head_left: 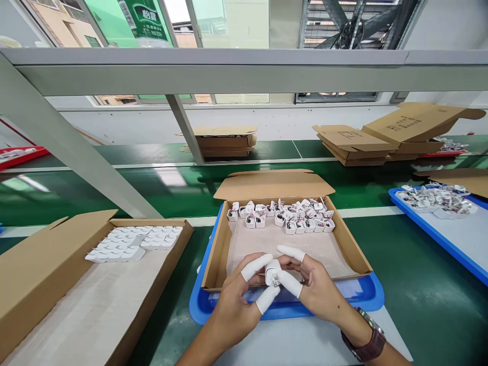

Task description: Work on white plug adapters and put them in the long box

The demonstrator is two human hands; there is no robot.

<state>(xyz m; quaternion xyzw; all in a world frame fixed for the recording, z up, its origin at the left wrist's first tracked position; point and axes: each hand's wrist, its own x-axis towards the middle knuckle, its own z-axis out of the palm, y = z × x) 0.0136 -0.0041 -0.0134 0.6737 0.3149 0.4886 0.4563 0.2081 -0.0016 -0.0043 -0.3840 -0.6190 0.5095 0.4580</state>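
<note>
A small white plastic housing with metal prongs, like a plug charger (272, 272), is pinched between both hands over the near edge of an open cardboard box (285, 251). My left hand (244, 300) grips its left side with thumb and index finger, both in white finger cots. From the right, my right hand (310, 284) presses on it with a covered thumb; its covered index finger sits behind. Several white housings with red and dark wires (305, 218) stand in rows at the box's far end. The box rests on a blue tray (375, 292).
To the left lies another cardboard box (183, 239) with white parts (133, 241) at its far end. A blue tray (442, 239) of wired parts is at right. A slanted metal post (95, 157) and a crossbar (244, 79) stand in front of me. Boxes (354, 142) sit farther back.
</note>
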